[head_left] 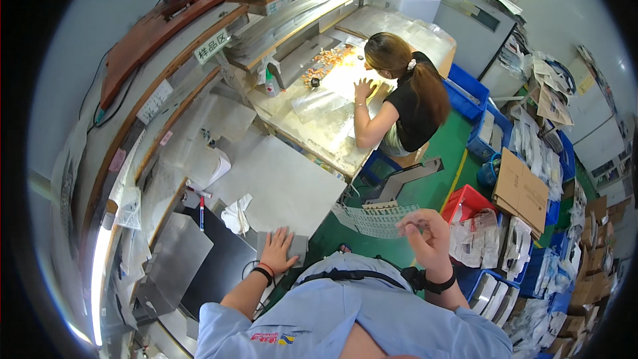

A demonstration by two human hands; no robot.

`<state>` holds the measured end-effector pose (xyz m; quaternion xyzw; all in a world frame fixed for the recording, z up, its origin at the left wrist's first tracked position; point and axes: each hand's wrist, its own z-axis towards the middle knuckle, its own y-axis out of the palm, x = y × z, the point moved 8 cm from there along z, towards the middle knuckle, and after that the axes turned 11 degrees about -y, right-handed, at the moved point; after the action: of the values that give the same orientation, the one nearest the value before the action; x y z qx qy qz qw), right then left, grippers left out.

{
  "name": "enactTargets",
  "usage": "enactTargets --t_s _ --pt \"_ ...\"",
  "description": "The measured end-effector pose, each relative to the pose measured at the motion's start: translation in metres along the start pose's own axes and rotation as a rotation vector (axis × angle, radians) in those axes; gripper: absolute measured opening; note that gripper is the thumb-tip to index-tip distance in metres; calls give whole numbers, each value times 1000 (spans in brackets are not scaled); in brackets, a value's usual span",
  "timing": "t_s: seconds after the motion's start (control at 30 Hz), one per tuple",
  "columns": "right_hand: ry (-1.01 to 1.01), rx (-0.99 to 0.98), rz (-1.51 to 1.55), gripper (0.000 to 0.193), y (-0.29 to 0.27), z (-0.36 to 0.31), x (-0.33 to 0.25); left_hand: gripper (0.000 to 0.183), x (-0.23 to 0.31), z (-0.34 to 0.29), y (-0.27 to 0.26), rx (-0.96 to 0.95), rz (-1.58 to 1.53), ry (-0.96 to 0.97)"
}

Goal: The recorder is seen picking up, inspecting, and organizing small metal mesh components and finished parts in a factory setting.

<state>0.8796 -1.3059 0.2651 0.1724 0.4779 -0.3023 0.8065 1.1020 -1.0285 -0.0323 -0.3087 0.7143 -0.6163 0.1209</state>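
My left hand (278, 250) lies flat with its fingers spread on a small grey sheet (299, 250) at the table's near edge. Beside it a crumpled white tissue (236, 214) rests on the grey tabletop (286, 176). Raised over the floor on the right, my right hand (428, 238) has curled fingers, with thumb and fingertips close together. Its fingertips are by the right end of a pale perforated panel (375, 221). Whether they grip the panel or something small cannot be made out.
A co-worker (412, 90) leans over a lit table (286, 106) with small orange-and-white pieces (332, 56). Blue bins (488, 129), a red bin (468, 203) and cardboard (522, 189) line the right. Shelves and a red-handled press (166, 16) stand left.
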Motion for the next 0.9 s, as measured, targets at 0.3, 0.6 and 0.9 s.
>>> enactTargets --t_s 0.3,0.6,0.9 --pt "37 58 48 15 -1 1 1 84 -14 0 12 134 -133 -460" --pt "14 -2 81 18 12 8 5 93 -15 -1 22 124 -72 -448" --pt "-16 -98 74 19 25 14 1 91 -18 -1 1 161 -178 -365"
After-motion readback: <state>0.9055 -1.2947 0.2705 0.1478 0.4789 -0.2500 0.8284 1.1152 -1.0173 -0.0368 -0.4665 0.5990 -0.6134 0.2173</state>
